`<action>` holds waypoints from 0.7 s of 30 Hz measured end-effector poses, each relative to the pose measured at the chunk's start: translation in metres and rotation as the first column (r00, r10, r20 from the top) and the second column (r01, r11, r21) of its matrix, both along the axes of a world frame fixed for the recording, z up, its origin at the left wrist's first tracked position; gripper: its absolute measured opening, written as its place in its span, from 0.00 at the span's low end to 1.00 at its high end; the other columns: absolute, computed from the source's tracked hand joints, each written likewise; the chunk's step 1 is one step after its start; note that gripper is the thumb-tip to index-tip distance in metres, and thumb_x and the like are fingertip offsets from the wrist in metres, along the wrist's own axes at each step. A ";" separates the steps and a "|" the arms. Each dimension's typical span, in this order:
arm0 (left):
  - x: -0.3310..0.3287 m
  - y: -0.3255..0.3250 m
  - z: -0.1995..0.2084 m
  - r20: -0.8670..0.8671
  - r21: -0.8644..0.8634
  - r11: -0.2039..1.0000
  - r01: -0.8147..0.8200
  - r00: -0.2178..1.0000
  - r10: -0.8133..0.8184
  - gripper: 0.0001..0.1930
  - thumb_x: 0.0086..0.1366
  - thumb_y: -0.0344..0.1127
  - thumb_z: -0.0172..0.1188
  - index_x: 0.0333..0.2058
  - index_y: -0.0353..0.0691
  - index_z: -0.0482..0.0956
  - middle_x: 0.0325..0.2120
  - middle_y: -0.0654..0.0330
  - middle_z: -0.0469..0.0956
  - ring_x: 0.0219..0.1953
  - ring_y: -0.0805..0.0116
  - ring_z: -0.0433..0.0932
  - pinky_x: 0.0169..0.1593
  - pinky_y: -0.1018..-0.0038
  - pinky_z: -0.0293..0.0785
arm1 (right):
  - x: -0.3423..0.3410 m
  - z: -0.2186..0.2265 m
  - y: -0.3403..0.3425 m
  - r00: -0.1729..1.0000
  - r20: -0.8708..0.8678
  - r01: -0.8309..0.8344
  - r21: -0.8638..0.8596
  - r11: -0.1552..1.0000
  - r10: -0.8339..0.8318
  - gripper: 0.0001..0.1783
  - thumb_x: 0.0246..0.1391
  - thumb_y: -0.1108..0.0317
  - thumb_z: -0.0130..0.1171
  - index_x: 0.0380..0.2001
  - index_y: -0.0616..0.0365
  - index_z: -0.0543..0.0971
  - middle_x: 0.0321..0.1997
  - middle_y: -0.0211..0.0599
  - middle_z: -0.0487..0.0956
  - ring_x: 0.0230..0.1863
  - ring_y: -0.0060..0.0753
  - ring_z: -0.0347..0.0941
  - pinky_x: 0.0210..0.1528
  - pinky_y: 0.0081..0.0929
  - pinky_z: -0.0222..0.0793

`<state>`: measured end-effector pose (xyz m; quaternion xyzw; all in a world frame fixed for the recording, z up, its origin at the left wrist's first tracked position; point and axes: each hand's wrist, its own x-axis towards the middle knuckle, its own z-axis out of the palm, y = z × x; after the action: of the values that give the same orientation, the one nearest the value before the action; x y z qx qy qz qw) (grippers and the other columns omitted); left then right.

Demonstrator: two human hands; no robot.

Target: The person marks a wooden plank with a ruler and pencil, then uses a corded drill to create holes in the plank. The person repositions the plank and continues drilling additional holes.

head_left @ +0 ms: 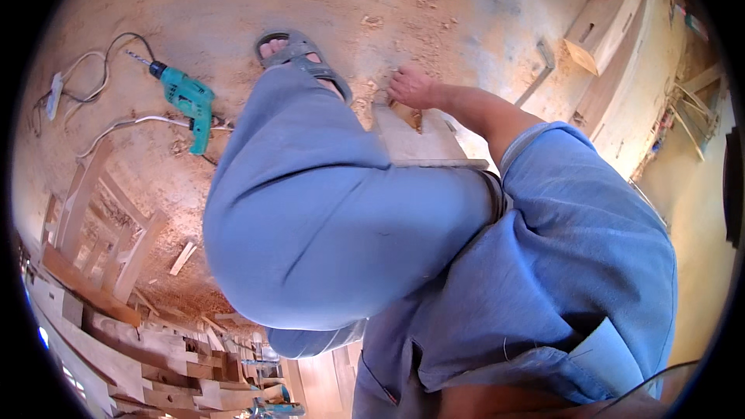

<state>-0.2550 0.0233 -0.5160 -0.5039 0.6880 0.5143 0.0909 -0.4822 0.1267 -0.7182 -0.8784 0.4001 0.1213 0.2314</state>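
knee (326,217) in blue cloth fills my near view. past it my right hand (411,87) curls, fingers bent, onto the far end of a flat wooden board (415,136) lying on the sawdust floor (434,8); the grip itself i cannot quite make out. my sandalled foot (299,50) sits just beside. a green drill (185,101) lies well apart, toward the floor's left edge.

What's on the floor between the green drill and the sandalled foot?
Head view: only bare, sawdust-strewn floor between the green drill and the sandalled foot; its cables run off the other way.
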 end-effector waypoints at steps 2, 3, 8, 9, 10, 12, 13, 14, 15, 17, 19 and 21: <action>0.003 0.001 0.001 0.006 0.004 1.000 0.000 1.000 0.000 0.25 0.70 0.39 0.63 0.60 0.29 0.74 0.57 0.47 0.75 0.60 0.54 0.72 0.65 0.62 0.67 | 0.005 -0.004 0.003 0.995 -0.079 -0.052 0.106 0.993 0.060 0.09 0.60 0.62 0.54 0.40 0.53 0.77 0.36 0.34 0.79 0.44 0.37 0.77 0.52 0.38 0.67; 0.004 0.001 0.001 0.007 0.005 1.000 -0.002 1.000 0.002 0.25 0.70 0.39 0.63 0.60 0.29 0.74 0.57 0.47 0.75 0.60 0.54 0.72 0.65 0.62 0.67 | 0.000 -0.003 0.002 0.998 -0.063 -0.018 0.112 0.994 0.025 0.09 0.60 0.62 0.55 0.39 0.53 0.78 0.33 0.34 0.80 0.40 0.37 0.80 0.48 0.39 0.69; 0.006 -0.001 -0.002 0.011 -0.019 0.999 0.030 1.000 -0.029 0.26 0.70 0.39 0.63 0.60 0.29 0.74 0.58 0.47 0.74 0.61 0.53 0.71 0.66 0.61 0.67 | -0.053 0.033 -0.003 0.877 -0.210 0.479 0.304 0.823 -0.433 0.13 0.58 0.58 0.57 0.38 0.55 0.80 0.37 0.46 0.83 0.41 0.50 0.82 0.46 0.50 0.73; 0.006 -0.003 -0.002 0.011 -0.027 0.999 0.038 0.999 -0.038 0.26 0.70 0.39 0.63 0.60 0.29 0.74 0.58 0.47 0.74 0.61 0.53 0.71 0.66 0.61 0.67 | -0.071 0.046 0.000 0.808 -0.266 0.588 0.297 0.753 -0.526 0.14 0.58 0.57 0.57 0.38 0.56 0.81 0.38 0.49 0.84 0.41 0.53 0.82 0.46 0.52 0.74; 0.006 -0.005 -0.002 0.011 -0.033 0.998 0.050 0.999 -0.050 0.26 0.70 0.40 0.63 0.61 0.29 0.74 0.58 0.47 0.74 0.61 0.53 0.71 0.66 0.61 0.67 | -0.085 0.059 0.007 0.619 -0.308 0.785 0.278 0.554 -0.723 0.15 0.58 0.58 0.56 0.39 0.57 0.81 0.39 0.50 0.84 0.43 0.55 0.82 0.47 0.52 0.74; 0.007 -0.010 0.001 0.015 -0.052 0.996 0.069 0.998 -0.069 0.26 0.69 0.40 0.63 0.61 0.29 0.73 0.58 0.46 0.74 0.62 0.52 0.71 0.66 0.61 0.67 | -0.102 0.080 0.023 0.129 -0.318 0.978 0.197 0.067 -0.939 0.17 0.58 0.58 0.55 0.42 0.58 0.81 0.42 0.54 0.84 0.46 0.59 0.81 0.49 0.52 0.75; 0.009 -0.012 0.005 0.022 -0.064 0.995 0.077 0.997 -0.076 0.26 0.69 0.40 0.64 0.61 0.29 0.73 0.59 0.46 0.74 0.62 0.52 0.71 0.66 0.60 0.66 | -0.107 0.087 0.032 -0.138 -0.267 0.979 0.112 -0.173 -0.954 0.18 0.60 0.56 0.54 0.47 0.53 0.82 0.44 0.52 0.84 0.47 0.59 0.81 0.50 0.49 0.76; 0.011 -0.016 0.010 0.028 -0.079 0.993 0.087 0.996 -0.085 0.26 0.69 0.40 0.64 0.61 0.29 0.73 0.59 0.46 0.73 0.62 0.52 0.71 0.66 0.60 0.66 | -0.115 0.094 0.046 -0.294 -0.218 0.949 0.048 -0.311 -0.930 0.17 0.61 0.56 0.54 0.47 0.51 0.82 0.44 0.52 0.85 0.47 0.58 0.81 0.50 0.48 0.76; 0.013 -0.018 0.015 0.036 -0.094 0.991 0.094 0.995 -0.091 0.27 0.69 0.40 0.64 0.61 0.29 0.73 0.59 0.46 0.73 0.62 0.52 0.70 0.66 0.60 0.66 | -0.118 0.100 0.064 -0.441 -0.163 0.894 0.000 -0.447 -0.882 0.17 0.61 0.55 0.55 0.47 0.50 0.82 0.44 0.51 0.85 0.47 0.57 0.81 0.50 0.48 0.76; 0.020 -0.025 0.029 0.058 -0.126 0.986 0.105 0.993 -0.099 0.27 0.69 0.40 0.64 0.61 0.29 0.73 0.59 0.46 0.73 0.62 0.51 0.70 0.67 0.60 0.66 | -0.124 0.107 0.104 -0.628 -0.036 0.777 -0.079 -0.624 -0.778 0.15 0.62 0.55 0.56 0.47 0.46 0.82 0.44 0.50 0.85 0.47 0.56 0.81 0.50 0.47 0.76; 0.030 -0.032 0.044 0.077 -0.168 0.980 0.107 0.993 -0.095 0.27 0.69 0.40 0.64 0.61 0.29 0.73 0.59 0.46 0.73 0.63 0.51 0.70 0.67 0.60 0.66 | -0.126 0.110 0.147 -0.708 0.028 0.694 -0.159 -0.702 -0.706 0.14 0.62 0.57 0.57 0.49 0.44 0.81 0.43 0.48 0.85 0.47 0.56 0.82 0.50 0.46 0.76; 0.048 -0.042 0.062 0.099 -0.223 0.971 0.091 0.993 -0.070 0.27 0.69 0.40 0.64 0.61 0.29 0.73 0.60 0.46 0.73 0.63 0.51 0.70 0.67 0.59 0.66 | -0.126 0.110 0.187 -0.769 0.028 0.615 -0.236 -0.752 -0.638 0.15 0.61 0.60 0.59 0.51 0.44 0.80 0.43 0.45 0.86 0.48 0.55 0.82 0.51 0.46 0.76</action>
<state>-0.2075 -0.0183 -0.4540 -0.5054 0.7573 0.4049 0.0843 -0.6086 0.3136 -0.6084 0.0799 0.9863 -0.1026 0.1012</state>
